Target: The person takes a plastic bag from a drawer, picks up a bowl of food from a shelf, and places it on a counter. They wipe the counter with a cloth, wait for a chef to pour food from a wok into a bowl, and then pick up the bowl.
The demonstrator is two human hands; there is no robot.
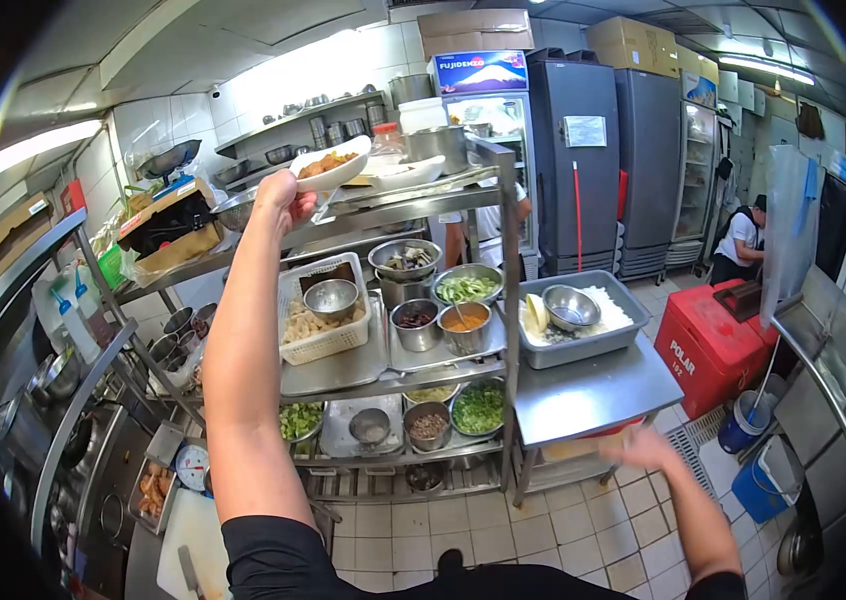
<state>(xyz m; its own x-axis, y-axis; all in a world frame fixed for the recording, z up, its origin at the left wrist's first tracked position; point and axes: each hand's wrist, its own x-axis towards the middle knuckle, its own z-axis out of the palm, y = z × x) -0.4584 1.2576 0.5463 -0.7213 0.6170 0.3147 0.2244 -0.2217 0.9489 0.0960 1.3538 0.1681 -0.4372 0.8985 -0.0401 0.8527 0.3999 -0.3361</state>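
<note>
My left hand [285,200] is raised to the steel rack's top shelf [383,193], its fingers closed on the near edge of a white dish [351,150]. Orange-brown food [324,163] lies in this dish, which is tilted in view. Beside it on the shelf sits a second white dish [409,174], with a steel pot [437,148] behind. Lower right, my right hand [648,448] hangs near the front edge of a steel table [593,395], its fingers smeared by motion. A grey tub [583,345] on that table holds white food and a steel bowl [571,307].
Lower shelves carry a white basket [328,345], a bowl of sliced greens [467,287] and several steel pots. A red cooler [708,345] stands right, with a person [741,243] behind it. A knife [190,570] lies on a cutting board [205,530] at lower left.
</note>
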